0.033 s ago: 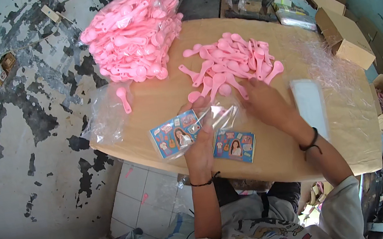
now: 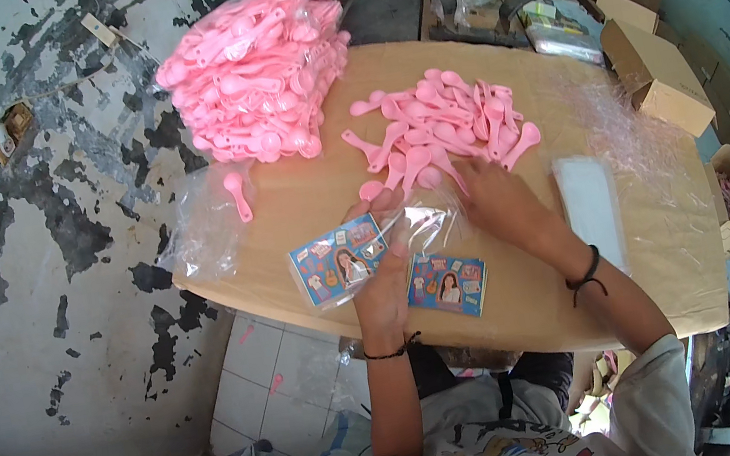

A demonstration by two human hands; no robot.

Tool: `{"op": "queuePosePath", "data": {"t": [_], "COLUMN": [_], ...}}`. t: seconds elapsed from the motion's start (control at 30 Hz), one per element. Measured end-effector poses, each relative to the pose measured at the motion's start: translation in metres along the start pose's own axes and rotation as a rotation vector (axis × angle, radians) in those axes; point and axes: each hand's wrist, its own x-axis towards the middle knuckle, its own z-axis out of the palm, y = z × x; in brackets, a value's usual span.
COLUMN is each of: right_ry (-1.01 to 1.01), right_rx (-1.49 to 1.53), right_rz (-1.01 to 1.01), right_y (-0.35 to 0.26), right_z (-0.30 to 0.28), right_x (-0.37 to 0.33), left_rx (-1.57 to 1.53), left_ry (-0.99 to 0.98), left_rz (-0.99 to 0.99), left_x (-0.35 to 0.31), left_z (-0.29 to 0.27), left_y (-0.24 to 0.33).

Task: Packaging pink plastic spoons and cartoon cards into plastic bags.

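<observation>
My left hand [image 2: 384, 294] is closed on a clear plastic bag [image 2: 429, 222] with a blue printed card [image 2: 343, 258] inside it. The bag's mouth end spreads out to the right, towards my other hand. At the near edge of a heap of pink scoops [image 2: 445, 118], my right hand [image 2: 506, 204] has its fingers bent around the handle of one pink scoop [image 2: 441, 157]. The fingertips are partly hidden. Just right of my left hand, a small stack of blue printed cards [image 2: 448, 285] lies on the table.
The brown-covered table [image 2: 312, 198] carries a tall bagged stack of pink scoops [image 2: 254, 82] at the back left. Below it, one loose scoop [image 2: 236, 196] rests on clear plastic [image 2: 204, 231]. Flat clear bags [image 2: 589, 205] lie right of my right hand; an open cardboard box [image 2: 656, 73] stands beyond.
</observation>
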Motion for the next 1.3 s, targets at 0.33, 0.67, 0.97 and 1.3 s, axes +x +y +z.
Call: {"op": "queuePosePath", "data": {"t": [0.33, 0.67, 0.97, 1.3], "right_ry": [0.061, -0.197, 0.031, 0.016], "right_rx": [0.426, 0.719, 0.709, 0.353], "right_rz": [-0.014, -0.063, -0.115, 0.035], "right_y": [0.011, -0.005, -0.046, -0.023], "right_z": [-0.070, -0.115, -0.124, -0.142], "right_x": [-0.028, -0.048, -0.046, -0.029], "left_rx": [0.043, 0.067, -0.469, 0.972], "left_ry": [-0.040, -0.180, -0.092, -0.407], "left_rz": [-0.009, -0.076, -0.306, 0.220], "left_x": [-0.001, -0.005, -0.029, -0.013], "left_z": [-0.004, 0.016, 0.044, 0.067], "left_y": [0.005, -0.001, -0.032, -0.022]}}
